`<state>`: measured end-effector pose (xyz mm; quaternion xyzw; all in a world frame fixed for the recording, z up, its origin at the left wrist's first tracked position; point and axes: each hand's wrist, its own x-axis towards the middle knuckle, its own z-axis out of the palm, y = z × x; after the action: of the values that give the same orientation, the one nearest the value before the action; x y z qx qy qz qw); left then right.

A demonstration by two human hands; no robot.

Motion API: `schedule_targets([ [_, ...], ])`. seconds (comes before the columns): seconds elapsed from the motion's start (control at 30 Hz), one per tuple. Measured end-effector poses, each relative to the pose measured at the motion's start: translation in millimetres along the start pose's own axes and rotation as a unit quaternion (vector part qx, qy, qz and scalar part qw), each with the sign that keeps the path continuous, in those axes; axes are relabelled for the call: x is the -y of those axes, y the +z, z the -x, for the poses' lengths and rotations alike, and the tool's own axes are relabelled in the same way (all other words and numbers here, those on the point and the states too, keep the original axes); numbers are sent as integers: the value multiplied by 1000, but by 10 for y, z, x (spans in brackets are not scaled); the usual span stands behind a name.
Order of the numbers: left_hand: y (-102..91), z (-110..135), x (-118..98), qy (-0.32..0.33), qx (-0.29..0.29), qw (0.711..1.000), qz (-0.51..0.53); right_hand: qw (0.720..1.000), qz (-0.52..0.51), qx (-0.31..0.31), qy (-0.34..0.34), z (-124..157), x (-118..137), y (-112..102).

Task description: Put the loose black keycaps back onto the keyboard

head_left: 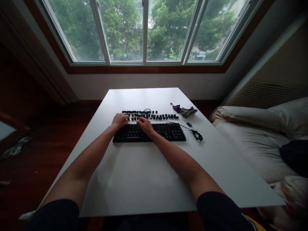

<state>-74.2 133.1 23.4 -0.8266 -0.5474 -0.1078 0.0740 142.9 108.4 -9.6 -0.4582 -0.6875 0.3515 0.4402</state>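
Note:
A black keyboard (168, 136) lies on the white table with its long side towards me. Behind it, loose black keycaps (166, 116) stand in uneven rows. My left hand (119, 121) is over the keyboard's back left corner, beside the nearest keycaps. Its fingers are curled together, and whatever they hold is too small to make out. Over the left-middle keys, my right hand (145, 125) has thumb and forefinger pinched. A small dark bit shows at its fingertips, too unclear to name. Both hands cover part of the keyboard.
The keyboard's cable (197, 136) lies bundled at the right, near a small black flat piece (189, 124). Farther back are a purple cloth (176, 108) and a crumpled grey cloth (188, 112). Thin wire loops (147, 110) lie among the keycaps. A sofa (245, 138) stands right of the table (139, 179).

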Motion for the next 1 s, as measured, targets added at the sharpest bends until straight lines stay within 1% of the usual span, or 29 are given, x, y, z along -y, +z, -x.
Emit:
schedule_targets([
  [0.1,-108,51,20,9,-17,999,30,1000,-9,0,-8,-5,-13,10],
  [0.17,-218,99,46,19,-13,997,68,1000,-16,4,-10,-7,-24,24],
  [0.23,-338,154,70,36,13,993,111,1000,-19,5,-13,-7,-38,40],
  [0.33,-486,235,80,87,80,983,138,1000,-19,1,-19,-7,-63,58],
  [0.4,-542,284,60,106,123,976,147,1000,-18,-1,-22,-8,-77,61],
  [0.47,-563,331,21,115,157,970,147,1000,-18,-3,-25,-9,-83,60],
  [0.57,-562,401,-54,125,183,965,141,999,-22,-1,-25,-9,-80,58],
  [0.73,-563,484,-140,137,175,967,121,999,-26,4,-23,-9,-74,67],
  [0.83,-567,499,-147,142,165,969,119,999,-28,8,-22,-12,-74,70],
  [1.0,-537,503,-132,146,166,968,116,1000,-25,14,-12,-14,-64,70],
])
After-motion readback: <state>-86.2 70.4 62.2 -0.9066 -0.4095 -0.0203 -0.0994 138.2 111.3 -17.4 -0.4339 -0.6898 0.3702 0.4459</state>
